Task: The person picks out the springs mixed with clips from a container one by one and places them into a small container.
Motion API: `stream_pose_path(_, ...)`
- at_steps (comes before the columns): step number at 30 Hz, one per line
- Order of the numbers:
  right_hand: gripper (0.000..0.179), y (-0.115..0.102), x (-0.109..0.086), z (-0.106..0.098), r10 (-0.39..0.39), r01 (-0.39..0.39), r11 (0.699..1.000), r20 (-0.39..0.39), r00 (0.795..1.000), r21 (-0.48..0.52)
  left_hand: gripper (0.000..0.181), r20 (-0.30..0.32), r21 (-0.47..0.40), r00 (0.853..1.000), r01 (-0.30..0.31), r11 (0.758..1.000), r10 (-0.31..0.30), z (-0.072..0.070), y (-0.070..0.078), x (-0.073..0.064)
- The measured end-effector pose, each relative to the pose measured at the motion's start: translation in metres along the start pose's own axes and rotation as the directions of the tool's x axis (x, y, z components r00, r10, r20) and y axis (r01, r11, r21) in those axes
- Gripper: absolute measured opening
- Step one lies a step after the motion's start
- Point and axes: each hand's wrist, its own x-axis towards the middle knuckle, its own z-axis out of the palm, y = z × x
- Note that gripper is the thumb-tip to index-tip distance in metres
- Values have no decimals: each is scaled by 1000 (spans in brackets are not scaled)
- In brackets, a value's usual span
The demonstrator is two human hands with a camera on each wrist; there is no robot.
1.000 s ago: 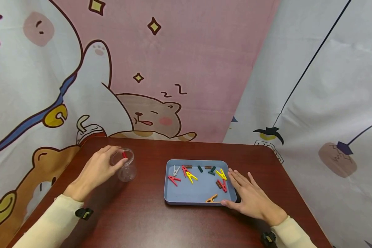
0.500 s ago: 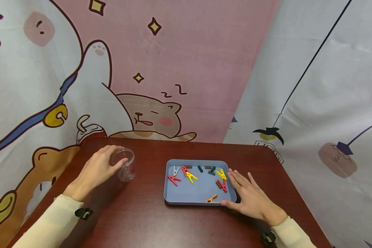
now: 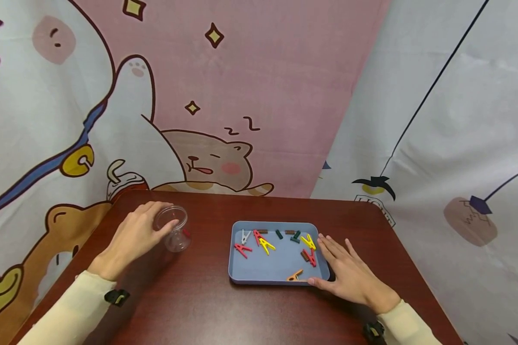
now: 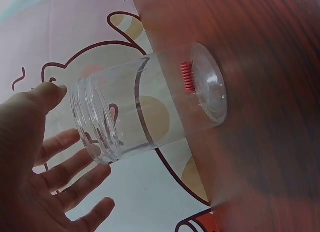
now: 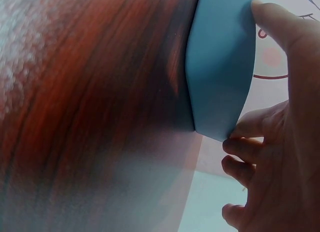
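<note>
My left hand (image 3: 131, 235) is at the mouth of a clear plastic jar (image 4: 150, 109), its thumb and fingers spread about the rim with nothing pinched between them. Inside the jar, down by its base, lies a small red coil spring (image 4: 187, 77). On the other side, my right hand (image 3: 351, 275) rests against the right end of a blue-grey tray (image 3: 280, 274). Its thumb is at the front corner and its fingers lie along the right side; in the right wrist view the fingertips touch the tray's rim.
Scattered in the tray are several clothespin-like plastic clips, among them a yellow clip (image 3: 266, 246), a white clip (image 3: 245, 237) and an orange clip (image 3: 295, 275). Small dark green springs (image 3: 278, 234) and brown springs (image 3: 304, 256) lie among them. A patterned cloth (image 3: 259, 96) hangs behind the table (image 3: 198, 306).
The red spring has dropped from my left fingertips at the jar's mouth to the bottom of the jar. Both hands and the tray have stayed in place.
</note>
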Motion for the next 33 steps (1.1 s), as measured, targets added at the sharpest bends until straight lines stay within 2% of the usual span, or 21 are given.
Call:
stream_pose_path(5, 123, 1, 0, 0, 6, -6, 1000, 10, 1000, 7, 51, -25, 7, 999, -42, 999, 42, 1, 6, 2)
stream_pose_path(9, 122, 1, -1, 0, -5, 5, 1000, -2, 1000, -13, 50, -23, 13, 998, -53, 998, 53, 2, 13, 4)
stream_pose_path(16, 120, 0, -1, -1, -20, 19, 1000, -17, 1000, -22, 51, -18, 22, 997, -79, 997, 80, 6, 30, 5)
stream_pose_path(23, 119, -1, 0, -2, -28, 27, 999, -17, 999, -37, 53, -32, 14, 990, -134, 991, 134, 13, 47, 7)
stream_pose_path(33, 119, 0, -1, -1, -28, 27, 999, -21, 999, -42, 54, 4, 19, 982, -188, 982, 188, 26, 69, 11)
